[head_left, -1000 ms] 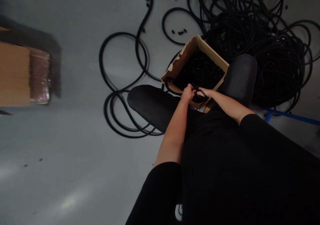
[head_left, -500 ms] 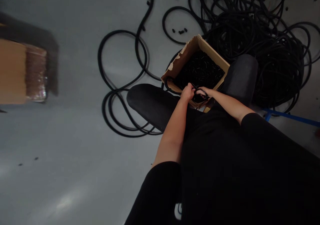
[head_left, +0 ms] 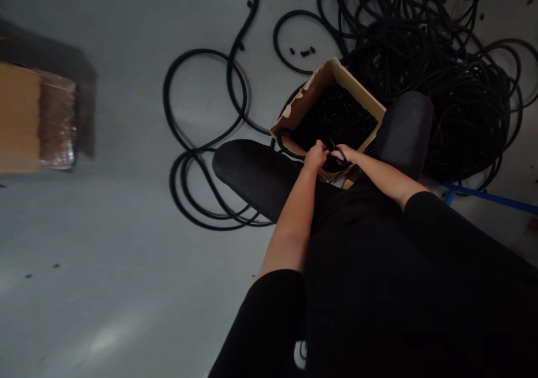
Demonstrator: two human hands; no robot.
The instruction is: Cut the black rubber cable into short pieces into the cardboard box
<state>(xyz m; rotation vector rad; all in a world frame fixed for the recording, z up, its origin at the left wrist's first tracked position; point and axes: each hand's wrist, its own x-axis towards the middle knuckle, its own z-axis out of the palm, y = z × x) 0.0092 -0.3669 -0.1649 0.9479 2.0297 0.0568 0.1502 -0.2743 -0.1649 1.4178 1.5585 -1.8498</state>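
My left hand [head_left: 316, 156] is closed on the black hose [head_left: 290, 152], which loops over the near left edge of the cardboard box [head_left: 359, 89]. Just right of it, my right hand [head_left: 344, 153] grips dark scissors [head_left: 341, 155]; a handle loop shows by the fingers, and the blades are small and hard to make out. Both hands are over the near edge of the box, almost touching. Many short black pieces [head_left: 336, 111] lie inside it. The hose end between my fingers is hidden.
A big tangle of black hose [head_left: 458, 109] lies at the right, with looser loops [head_left: 205, 51] on the floor at the left. Another box [head_left: 19, 117] holds something wrapped in plastic. A blue bar [head_left: 496, 198] is at the right, and my legs flank the open box.
The scissors in my right hand have turned a little, and their blades now show above the fingers. My left hand has hardly moved. The view has shifted slightly.
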